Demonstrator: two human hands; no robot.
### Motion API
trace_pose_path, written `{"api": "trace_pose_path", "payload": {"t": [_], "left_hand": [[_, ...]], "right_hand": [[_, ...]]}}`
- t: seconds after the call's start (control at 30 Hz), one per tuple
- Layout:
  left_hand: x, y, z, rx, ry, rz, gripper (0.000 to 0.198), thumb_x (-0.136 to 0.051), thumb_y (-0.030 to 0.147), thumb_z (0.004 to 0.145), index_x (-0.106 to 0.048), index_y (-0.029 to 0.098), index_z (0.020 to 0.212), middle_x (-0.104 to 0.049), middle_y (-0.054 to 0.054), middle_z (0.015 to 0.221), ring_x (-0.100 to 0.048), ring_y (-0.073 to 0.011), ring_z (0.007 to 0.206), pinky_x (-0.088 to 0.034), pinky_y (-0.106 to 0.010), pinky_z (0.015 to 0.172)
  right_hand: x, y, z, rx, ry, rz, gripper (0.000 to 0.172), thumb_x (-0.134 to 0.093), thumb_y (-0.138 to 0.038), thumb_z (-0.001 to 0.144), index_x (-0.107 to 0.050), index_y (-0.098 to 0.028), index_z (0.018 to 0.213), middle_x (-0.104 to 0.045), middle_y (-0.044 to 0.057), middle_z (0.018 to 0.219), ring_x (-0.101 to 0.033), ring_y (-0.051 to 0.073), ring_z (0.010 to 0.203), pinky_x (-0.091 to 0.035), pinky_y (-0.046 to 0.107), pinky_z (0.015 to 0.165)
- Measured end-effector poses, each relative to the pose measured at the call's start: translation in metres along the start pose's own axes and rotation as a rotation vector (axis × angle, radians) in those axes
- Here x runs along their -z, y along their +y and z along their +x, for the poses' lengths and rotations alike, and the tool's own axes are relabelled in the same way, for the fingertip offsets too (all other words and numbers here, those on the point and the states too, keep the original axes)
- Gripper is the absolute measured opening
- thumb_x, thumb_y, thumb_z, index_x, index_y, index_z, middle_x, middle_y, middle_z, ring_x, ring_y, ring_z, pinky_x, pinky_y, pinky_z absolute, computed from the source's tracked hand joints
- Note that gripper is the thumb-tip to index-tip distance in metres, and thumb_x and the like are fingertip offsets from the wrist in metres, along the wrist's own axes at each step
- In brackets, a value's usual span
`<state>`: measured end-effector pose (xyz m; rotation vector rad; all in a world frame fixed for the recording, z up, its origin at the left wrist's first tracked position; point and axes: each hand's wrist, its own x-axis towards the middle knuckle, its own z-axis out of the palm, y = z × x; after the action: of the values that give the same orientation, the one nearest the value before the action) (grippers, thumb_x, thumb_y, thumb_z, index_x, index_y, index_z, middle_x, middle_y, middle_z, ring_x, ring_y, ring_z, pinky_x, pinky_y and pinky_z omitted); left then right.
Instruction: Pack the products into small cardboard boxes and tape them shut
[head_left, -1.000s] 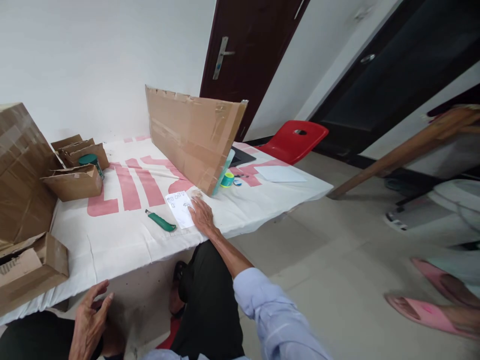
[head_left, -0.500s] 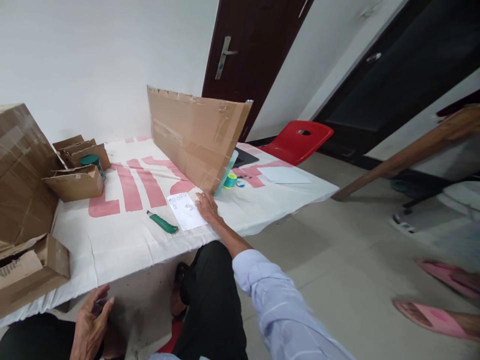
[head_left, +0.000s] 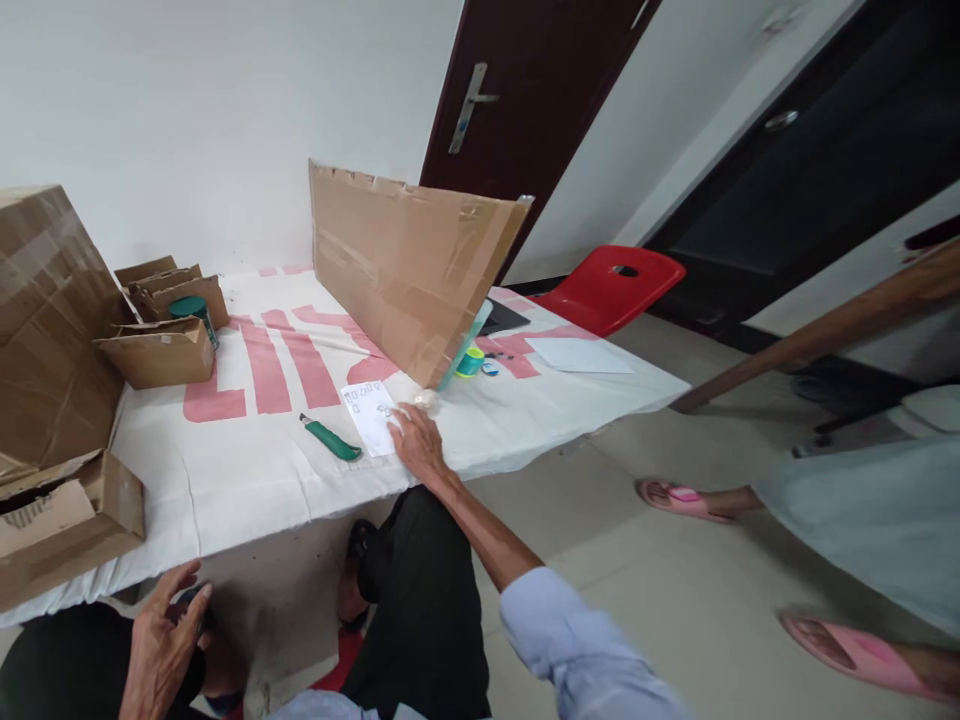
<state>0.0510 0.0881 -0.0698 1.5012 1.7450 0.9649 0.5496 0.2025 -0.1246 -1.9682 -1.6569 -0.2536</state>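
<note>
Pressing flat, the right hand [head_left: 417, 440] had slid back onto the thin white paper slip [head_left: 367, 412] (fingers extended, gripping nothing), which lay on the cloth-covered table [head_left: 240, 480] beside a green plastic knife [head_left: 331, 439]. The left hand [head_left: 161, 648] hung spread below, empty, as before.

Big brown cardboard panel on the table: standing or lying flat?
Standing. The large brown cardboard panel rests on its long bottom edge on the white-clothed table, its top edge raised well above the surface.

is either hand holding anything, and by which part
Nothing is held: the right hand touches the right edge of the paper slip; the left hand is open.
</note>
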Motion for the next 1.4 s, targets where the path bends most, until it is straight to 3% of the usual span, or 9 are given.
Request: {"api": "trace_pose_path", "payload": {"t": [0.17, 0.3, 0.5, 0.6, 0.7, 0.87, 1.07, 1.27, 1.4], "left_hand": [[0.015, -0.014, 0.0, -0.072, 0.131, 0.037, 0.06, -0.077, 0.071, 0.07, -0.081, 0.024, 0.106, -0.081, -0.01, 0.1, -0.079, -0.0318, 0.083, -0.068, -0.04, 0.069], [0.042, -0.005, -0.015, -0.111, 0.42, 0.04, 0.053, -0.075, 0.06, 0.077, -0.076, 0.022, 0.114, -0.076, -0.011, 0.111, -0.077, -0.029, 0.093, -0.067, -0.04, 0.076], [0.148, -0.007, 0.004, -0.018, 1.001, 0.03, 0.072, -0.079, 0.062, 0.074, -0.067, 0.019, 0.13, -0.063, -0.017, 0.136, -0.066, -0.0347, 0.125, -0.061, -0.049, 0.101], [0.192, -0.007, 0.026, 0.084, 0.931, -0.132, 0.074, -0.08, 0.062, 0.073, -0.066, 0.017, 0.13, -0.067, -0.017, 0.132, -0.066, -0.0348, 0.126, -0.057, -0.051, 0.109], [0.207, -0.003, 0.046, 0.179, 0.734, -0.15, 0.072, -0.078, 0.066, 0.073, -0.069, 0.015, 0.123, -0.073, -0.016, 0.123, -0.069, -0.0341, 0.12, -0.057, -0.048, 0.104], [0.191, -0.001, 0.056, 0.197, 0.6, -0.118, 0.074, -0.077, 0.072, 0.066, -0.074, 0.013, 0.11, -0.076, -0.011, 0.1, -0.07, -0.0327, 0.104, -0.057, -0.042, 0.091], [0.136, 0.013, 0.049, 0.137, 0.481, -0.125, 0.074, -0.074, 0.074, 0.069, -0.074, 0.016, 0.115, -0.073, -0.007, 0.093, -0.069, -0.029, 0.096, -0.056, -0.038, 0.084], [0.069, 0.041, 0.028, 0.073, 0.284, -0.134, 0.069, -0.074, 0.071, 0.077, -0.068, 0.018, 0.12, -0.072, -0.009, 0.104, -0.069, -0.0303, 0.102, -0.056, -0.041, 0.087], [0.046, 0.041, 0.016, -0.008, 0.036, -0.232, 0.062, -0.085, 0.06, 0.073, -0.064, 0.021, 0.118, -0.072, -0.01, 0.12, -0.07, -0.0294, 0.111, -0.057, -0.038, 0.088]], "right_hand": [[-0.003, -0.02, -0.029, 0.05, -0.137, -0.051, 0.032, -0.053, -0.028, 0.103, -0.076, -0.018, 0.124, -0.071, 0.019, 0.138, -0.064, 0.033, 0.124, -0.053, 0.044, 0.102], [-0.01, -0.018, -0.043, 0.084, 0.036, 0.019, 0.034, -0.049, -0.031, 0.103, -0.076, -0.015, 0.118, -0.073, 0.022, 0.128, -0.067, 0.035, 0.114, -0.055, 0.047, 0.095], [-0.027, -0.055, -0.063, 0.39, 0.061, 0.239, 0.041, -0.05, -0.044, 0.105, -0.073, -0.018, 0.126, -0.072, 0.019, 0.131, -0.067, 0.035, 0.116, -0.057, 0.049, 0.094], [-0.027, -0.077, -0.073, 0.398, 0.004, 0.196, 0.043, -0.048, -0.044, 0.104, -0.074, -0.018, 0.126, -0.072, 0.019, 0.13, -0.068, 0.036, 0.113, -0.058, 0.049, 0.088], [-0.029, -0.083, -0.072, 0.329, -0.023, 0.164, 0.041, -0.045, -0.035, 0.101, -0.076, -0.021, 0.123, -0.073, 0.019, 0.127, -0.069, 0.036, 0.108, -0.058, 0.05, 0.083], [-0.027, -0.082, -0.065, 0.255, -0.058, 0.188, 0.041, -0.047, -0.03, 0.097, -0.078, -0.024, 0.123, -0.073, 0.018, 0.125, -0.067, 0.038, 0.107, -0.057, 0.055, 0.084], [-0.016, -0.12, -0.067, 0.209, -0.056, 0.543, 0.046, -0.05, -0.05, 0.101, -0.075, -0.021, 0.127, -0.069, 0.02, 0.13, -0.064, 0.04, 0.123, -0.053, 0.063, 0.107], [0.02, -0.177, -0.074, 0.148, -0.315, 1.012, 0.059, -0.06, -0.06, 0.102, -0.062, -0.026, 0.15, -0.063, 0.016, 0.148, -0.066, 0.034, 0.129, -0.06, 0.054, 0.103], [0.043, -0.191, -0.071, 0.146, -0.382, 1.113, 0.072, -0.067, -0.062, 0.098, -0.054, -0.028, 0.159, -0.058, 0.016, 0.158, -0.061, 0.035, 0.138, -0.057, 0.052, 0.11]]}}
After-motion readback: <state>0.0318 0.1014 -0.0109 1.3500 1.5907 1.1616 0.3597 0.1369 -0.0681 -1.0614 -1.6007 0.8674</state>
